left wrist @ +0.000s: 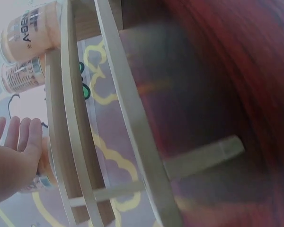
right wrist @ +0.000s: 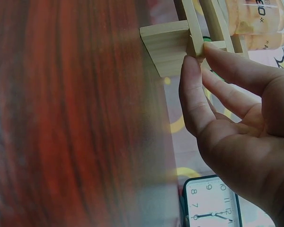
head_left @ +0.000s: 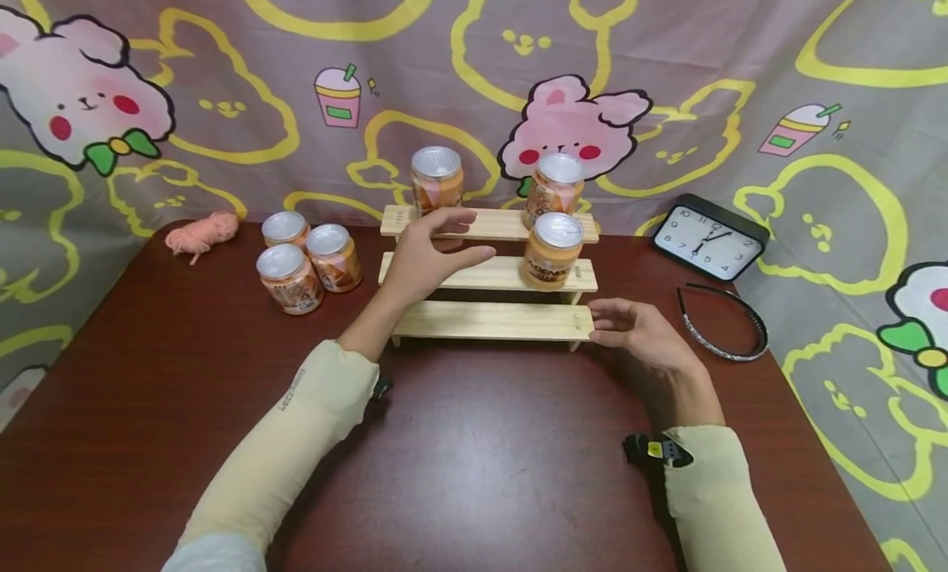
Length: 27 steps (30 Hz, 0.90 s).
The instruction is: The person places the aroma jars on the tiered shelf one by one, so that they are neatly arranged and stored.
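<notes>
A three-step wooden display stand (head_left: 474, 319) is on the table. My right hand (head_left: 644, 337) pinches the right end of its lowest step, thumb on one face and forefinger on the other in the right wrist view. My left hand (head_left: 428, 259) hovers over the left side of the stand, fingers spread from the thumb with nothing between them. Just behind it, a lidded orange can (head_left: 435, 189) stands at the left of the top step, partly hidden by the fingers. Another can (head_left: 544, 202) is at the top right; a third can (head_left: 550, 263) stands on the middle step's right.
Three similar cans (head_left: 290, 288) cluster left of the stand on the dark red table (head_left: 474, 457). A pink yarn bundle (head_left: 203, 233) lies at the far left. To the right are a clock (head_left: 707, 239) and a headband (head_left: 722, 350). A patterned curtain (head_left: 415, 78) hangs behind.
</notes>
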Each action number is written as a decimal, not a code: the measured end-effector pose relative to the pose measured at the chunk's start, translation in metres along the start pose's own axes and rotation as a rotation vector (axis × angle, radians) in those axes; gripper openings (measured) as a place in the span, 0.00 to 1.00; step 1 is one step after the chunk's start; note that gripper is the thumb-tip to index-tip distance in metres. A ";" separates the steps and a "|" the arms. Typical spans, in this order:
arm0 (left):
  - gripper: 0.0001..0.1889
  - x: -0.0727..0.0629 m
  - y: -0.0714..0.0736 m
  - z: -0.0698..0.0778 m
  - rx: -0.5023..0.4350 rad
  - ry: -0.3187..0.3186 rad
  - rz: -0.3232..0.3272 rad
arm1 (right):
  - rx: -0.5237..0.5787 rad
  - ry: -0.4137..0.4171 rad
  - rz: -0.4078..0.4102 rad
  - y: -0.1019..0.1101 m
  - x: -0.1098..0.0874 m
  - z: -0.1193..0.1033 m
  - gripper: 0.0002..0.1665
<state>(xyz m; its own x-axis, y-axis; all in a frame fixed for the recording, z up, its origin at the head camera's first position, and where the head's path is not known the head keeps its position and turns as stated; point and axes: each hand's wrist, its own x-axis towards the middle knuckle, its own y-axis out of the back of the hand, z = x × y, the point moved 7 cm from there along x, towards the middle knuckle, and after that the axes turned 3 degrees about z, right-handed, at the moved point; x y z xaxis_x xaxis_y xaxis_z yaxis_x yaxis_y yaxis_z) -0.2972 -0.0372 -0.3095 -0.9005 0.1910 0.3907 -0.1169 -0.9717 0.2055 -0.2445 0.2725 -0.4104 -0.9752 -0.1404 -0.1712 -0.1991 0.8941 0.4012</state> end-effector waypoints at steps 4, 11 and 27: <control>0.28 -0.004 0.010 -0.003 0.016 -0.002 0.022 | 0.003 -0.006 -0.004 -0.001 -0.002 0.002 0.32; 0.25 -0.014 0.035 -0.006 0.045 0.014 0.070 | 0.029 -0.006 -0.016 -0.003 -0.004 0.001 0.33; 0.25 -0.031 0.095 -0.013 0.126 0.086 0.169 | 0.037 -0.010 -0.015 0.000 -0.003 -0.004 0.33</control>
<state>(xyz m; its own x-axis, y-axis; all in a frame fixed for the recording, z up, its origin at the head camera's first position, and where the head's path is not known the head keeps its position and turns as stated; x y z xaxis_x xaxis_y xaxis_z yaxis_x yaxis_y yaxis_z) -0.2854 -0.1377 -0.3136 -0.9358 0.0094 0.3524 0.0868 -0.9627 0.2562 -0.2417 0.2706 -0.4060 -0.9711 -0.1499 -0.1855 -0.2097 0.9071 0.3649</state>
